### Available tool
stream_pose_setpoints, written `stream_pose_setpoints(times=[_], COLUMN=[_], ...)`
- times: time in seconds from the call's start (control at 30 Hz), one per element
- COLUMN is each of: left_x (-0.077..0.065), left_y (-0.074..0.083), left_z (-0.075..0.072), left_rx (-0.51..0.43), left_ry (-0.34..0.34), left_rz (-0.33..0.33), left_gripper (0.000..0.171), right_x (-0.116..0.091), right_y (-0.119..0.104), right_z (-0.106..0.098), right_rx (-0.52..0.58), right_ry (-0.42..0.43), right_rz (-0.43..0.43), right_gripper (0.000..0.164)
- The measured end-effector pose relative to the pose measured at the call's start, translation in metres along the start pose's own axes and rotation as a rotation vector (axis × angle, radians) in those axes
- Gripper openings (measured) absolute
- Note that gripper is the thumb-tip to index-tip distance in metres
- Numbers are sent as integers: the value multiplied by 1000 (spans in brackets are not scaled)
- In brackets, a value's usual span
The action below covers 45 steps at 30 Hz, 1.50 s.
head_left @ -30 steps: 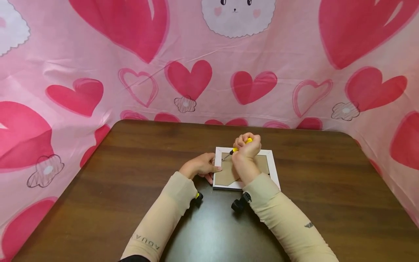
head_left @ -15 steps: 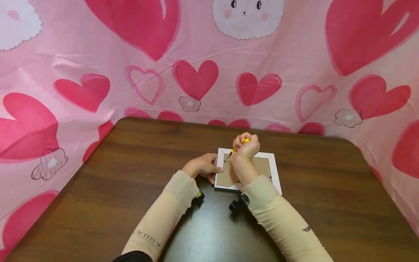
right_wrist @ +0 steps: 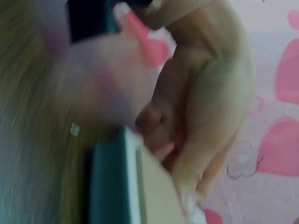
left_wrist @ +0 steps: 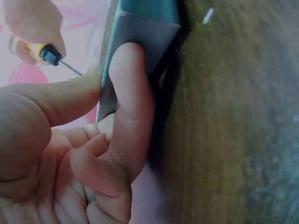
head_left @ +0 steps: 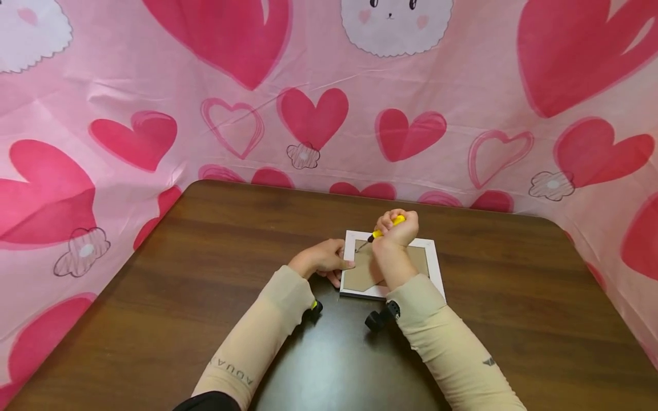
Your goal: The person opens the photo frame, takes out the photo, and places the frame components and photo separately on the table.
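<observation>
The frame (head_left: pixel 436 265) lies on the table (head_left: pixel 154 285), about midway between the left and right edges of the surface and some way in from the far edge; its backing board (head_left: pixel 362 275) faces up. The left hand (head_left: pixel 326 257) holds the left side of the frame: the thumb lies over the white border, one finger presses against the outer side, and the other fingers are loosely bent. The right hand (head_left: pixel 403 231) is closed in a fist around the yellow handle of the screwdriver (head_left: pixel 377 233). The screwdriver is tilted, and its tip points down at the left inner edge of the border, near the far left corner of the frame. The tip is too small to tell if it touches.

It seems that the step is to work at something small on this edge, perhaps a tab. For this, I would advise a low angle and short, gentle pressure, so that the board is not scratched or pierced. The left thumb is quite near to the tip; if the tip slips, it could hurt, so a grip nearer to the near left corner would be safer.
</observation>
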<state>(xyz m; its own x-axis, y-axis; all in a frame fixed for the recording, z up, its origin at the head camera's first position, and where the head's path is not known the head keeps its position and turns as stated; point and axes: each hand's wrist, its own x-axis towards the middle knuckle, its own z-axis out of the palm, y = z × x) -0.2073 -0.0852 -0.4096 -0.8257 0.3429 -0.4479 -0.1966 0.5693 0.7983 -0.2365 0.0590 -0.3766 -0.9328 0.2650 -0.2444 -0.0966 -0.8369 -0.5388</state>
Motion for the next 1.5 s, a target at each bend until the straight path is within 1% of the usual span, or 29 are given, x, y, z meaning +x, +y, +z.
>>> stream_pose_setpoints(times=[0.07, 0.1, 0.17, 0.27, 0.3, 0.33, 0.4, 0.5, 0.53, 0.57, 0.67, 0.77, 0.87, 1.0, 1.13, 1.23, 1.33, 1.5], left_x=[0, -1, -1, -1, -1, -1, 0, 1, 2, 3, 5, 7, 10, 13, 14, 14, 14, 13], left_y=[-2, -2, -3, -3, -3, -3, -3, -4, -4, -4, -4, -3, -3, -3, -3, -2, -2, 0], left_z=[0, 0, 0, 0, 0, 0, 0, 1, 1, 0, -2, -5, -8, -13, -13, -14, -15, -15], left_rx=[8, 9, 9, 5, 3, 2, 11, 24, 28, 30, 35, 45, 51, 51, 50, 45, 39, 44], left_ry=[3, 5, 10, 17, 19, 18, 17, 17, 15, 16, 22, 22, 22, 8, -3, -2, 5, 9], left_rz=[0, 0, 3, 13, 16, 18, 26, 36, 38, 39, 33, 33, 34, 35, 43, 40, 25, 18], left_gripper=[24, 25, 26, 27, 27, 27, 27, 27, 27, 27, 28, 27, 27, 27, 26, 25, 24, 21], right_x=[5, 7, 12, 20, 23, 25, 28, 31, 32, 33, 34, 34, 34, 34, 30, 28, 26, 22], right_y=[-4, -5, -7, -10, -11, -12, -14, -17, -17, -16, -13, -10, -8, -3, 3, 8, 13, 20], right_z=[-5, -8, -13, -19, -20, -22, -24, -25, -24, -23, -19, -14, -11, -8, -2, 4, 9, 15], right_rx=[-27, -51, -115, -207, -222, -225, -218, -203, -191, -190, -185, -185, -176, -146, -127, -145, -171, -227], right_ry=[-14, -33, -98, -242, -301, -356, -451, -531, -536, -534, -505, -460, -434, -375, -337, -341, -363, -438], right_rz=[60, 67, 26, -72, -85, -73, -3, 96, 112, 112, 76, 24, 5, -19, -92, -136, -146, -167], right_gripper=[48, 46, 43, 39, 38, 37, 39, 45, 47, 49, 52, 52, 51, 52, 51, 50, 50, 50])
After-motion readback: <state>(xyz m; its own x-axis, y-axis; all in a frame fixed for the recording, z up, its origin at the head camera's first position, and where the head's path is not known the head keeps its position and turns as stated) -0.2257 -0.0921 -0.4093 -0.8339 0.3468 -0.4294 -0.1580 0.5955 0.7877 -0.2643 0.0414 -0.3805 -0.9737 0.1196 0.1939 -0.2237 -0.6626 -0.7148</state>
